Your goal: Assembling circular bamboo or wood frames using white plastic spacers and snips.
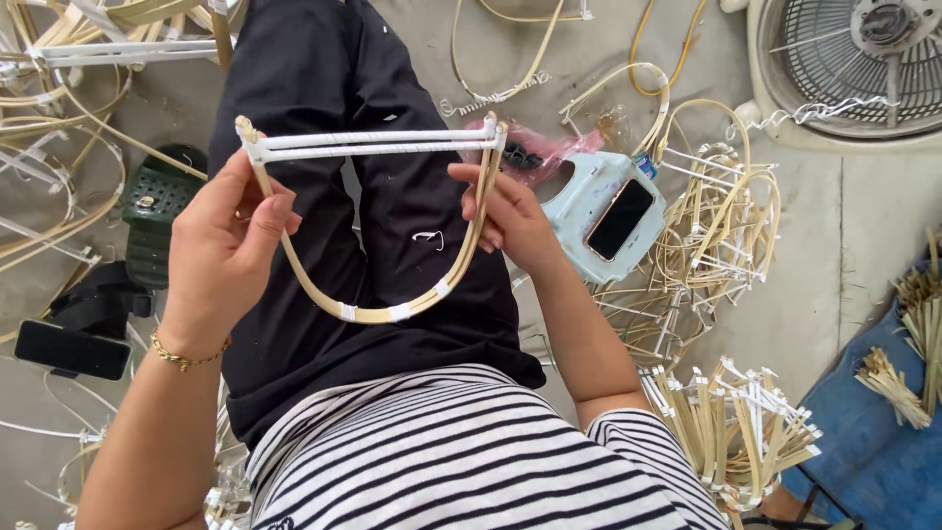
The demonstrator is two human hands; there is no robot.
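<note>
Bamboo frame (392, 226), a taped D-shaped loop, is being held up over the lap | left hand (224, 250) is pinching its left corner, fingers closed | right hand (510, 218) is gripping its right side, fingers curled | black trousers (392, 118) are lying beneath | pale blue stool (589, 211) carrying a phone (620, 218) is standing just right | bamboo bundles (741, 427) are lying beyond.

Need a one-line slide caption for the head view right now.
Both hands, left and right, hold a D-shaped bamboo frame over the lap, bamboo pieces around.
</note>
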